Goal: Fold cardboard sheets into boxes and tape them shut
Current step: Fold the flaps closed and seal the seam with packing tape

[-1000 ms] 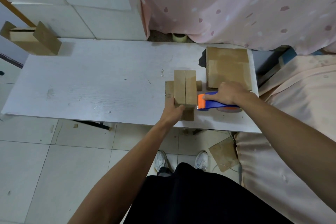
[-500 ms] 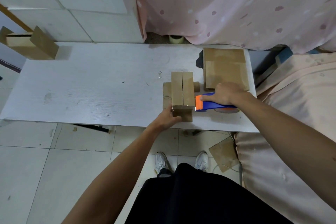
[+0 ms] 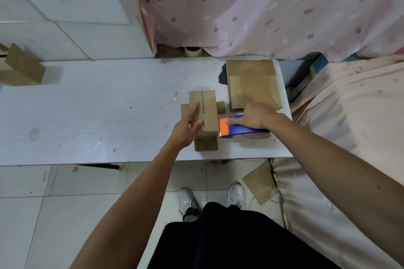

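Left hand [image 3: 185,129], fingers straight, steadies small brown cardboard box [image 3: 210,111] mid-frame; right hand [image 3: 256,116] grips blue-orange tape dispenser [image 3: 240,129]; taping seam likely next.

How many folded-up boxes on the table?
2. The centre box touching the left hand, beside the tape dispenser; the open-flapped box at the table's far-left end, partly out of frame. Flat sheets not counted.
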